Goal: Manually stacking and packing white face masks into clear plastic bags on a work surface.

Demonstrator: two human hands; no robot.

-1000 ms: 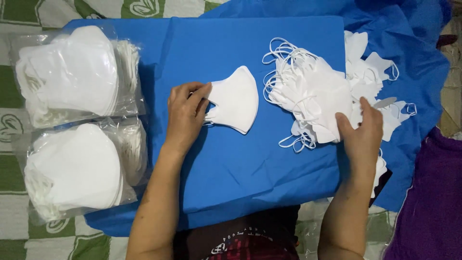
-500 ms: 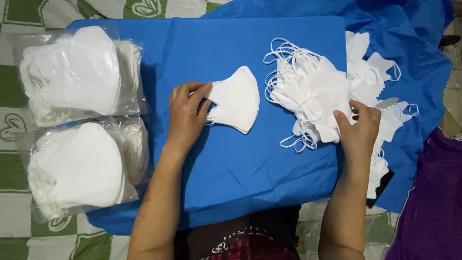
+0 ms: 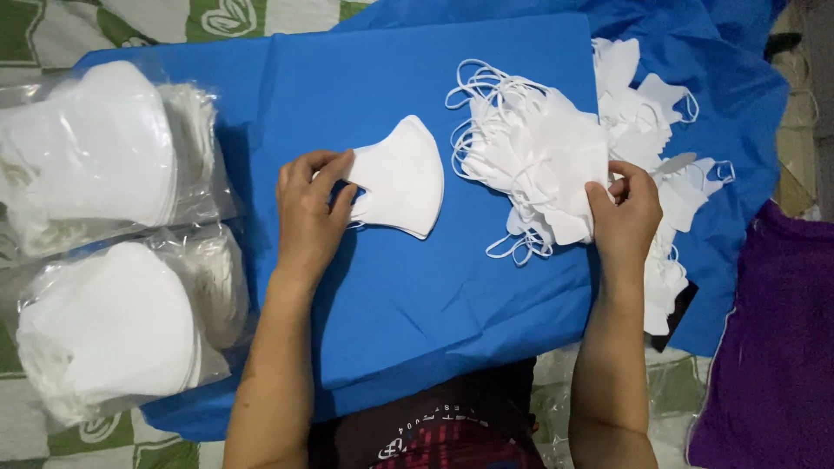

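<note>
Your left hand [image 3: 311, 208] presses its open fingers on the folded mask [image 3: 401, 178]; your right hand [image 3: 624, 217] pinches the loose mask pile [image 3: 539, 152] just left of it.

This looks like home piecework done on the floor: a green-and-white patterned mat [image 3: 52, 26] shows beyond the left hand [image 3: 308, 213], with a blue cloth [image 3: 417, 295] spread under both hands as a work surface, and purple fabric [image 3: 773, 347] lies right of the right hand [image 3: 621, 217].

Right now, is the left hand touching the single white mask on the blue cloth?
Touching: the head view shows the left hand with its fingertips on the single white mask's left edge.
</note>
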